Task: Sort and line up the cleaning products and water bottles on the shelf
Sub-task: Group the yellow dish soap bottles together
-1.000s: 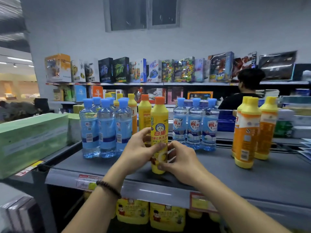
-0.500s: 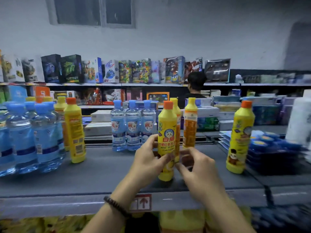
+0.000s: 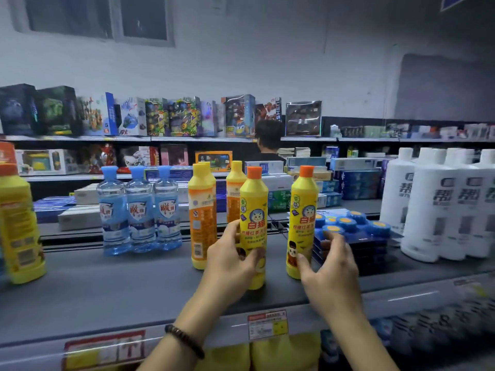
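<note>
Yellow 白猫 bottle (image 3: 253, 207) gripped by left hand (image 3: 230, 261), right hand (image 3: 329, 266) spread wide, touching second 白猫 bottle (image 3: 302, 204)

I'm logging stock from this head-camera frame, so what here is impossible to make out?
Head view:
Tall yellow bottle at the left edge: cut off by the frame, label motion-blurred.
White plastic bottles on the right: row runs past the right edge; count unknown.
White price tag on the grey shelf: print too small.
Orange-capped yellow bottle: lower label covered by left hand.
Right hand: blurred; grip on the second orange-capped yellow bottle unclear.
</note>
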`<state>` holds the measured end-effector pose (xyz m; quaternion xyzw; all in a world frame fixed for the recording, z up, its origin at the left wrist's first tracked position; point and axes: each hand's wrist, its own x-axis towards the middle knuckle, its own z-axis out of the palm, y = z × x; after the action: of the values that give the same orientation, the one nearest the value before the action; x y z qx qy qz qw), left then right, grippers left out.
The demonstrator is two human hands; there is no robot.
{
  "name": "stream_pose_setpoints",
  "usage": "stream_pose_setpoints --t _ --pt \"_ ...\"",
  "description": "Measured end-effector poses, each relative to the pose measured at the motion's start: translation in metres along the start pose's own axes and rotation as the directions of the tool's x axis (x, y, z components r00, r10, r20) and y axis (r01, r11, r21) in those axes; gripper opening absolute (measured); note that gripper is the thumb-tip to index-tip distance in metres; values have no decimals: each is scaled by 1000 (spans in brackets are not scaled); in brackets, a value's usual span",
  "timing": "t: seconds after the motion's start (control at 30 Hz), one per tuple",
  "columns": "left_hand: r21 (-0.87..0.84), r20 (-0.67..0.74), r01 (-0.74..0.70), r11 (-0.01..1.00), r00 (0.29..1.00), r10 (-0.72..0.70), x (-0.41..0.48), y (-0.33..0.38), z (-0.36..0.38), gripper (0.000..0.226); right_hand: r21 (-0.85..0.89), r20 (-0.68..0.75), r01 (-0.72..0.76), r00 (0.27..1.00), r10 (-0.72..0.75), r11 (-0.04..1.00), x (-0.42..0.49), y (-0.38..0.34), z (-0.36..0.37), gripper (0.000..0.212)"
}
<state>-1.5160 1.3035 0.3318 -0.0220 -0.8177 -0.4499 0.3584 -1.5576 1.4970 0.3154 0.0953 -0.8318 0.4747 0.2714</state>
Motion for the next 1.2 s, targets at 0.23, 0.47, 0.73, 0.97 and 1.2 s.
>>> stream_pose_setpoints --t 0.23,0.47,0.73,0.97,1.2 --pt "36 -18 -12 999 1000 12 3 12 34 55 -167 120 26 993 -6 986 6 9 3 56" --pt "46 -49 -32 998 998 34 4 16 52 54 -207 188 -23 980 63 978 14 12 2 39" --pt "74 -45 -10 997 999 13 4 19 58 56 -226 177 -4 983 45 974 13 13 2 41" --pt "90 -40 36 995 999 -32 2 26 56 56 -167 204 35 979 0 985 11 11 -1 47" --pt "305 -28 123 944 992 -120 -20 15 8 56 -105 112 85 991 -73 991 -8 -1 -11 51"
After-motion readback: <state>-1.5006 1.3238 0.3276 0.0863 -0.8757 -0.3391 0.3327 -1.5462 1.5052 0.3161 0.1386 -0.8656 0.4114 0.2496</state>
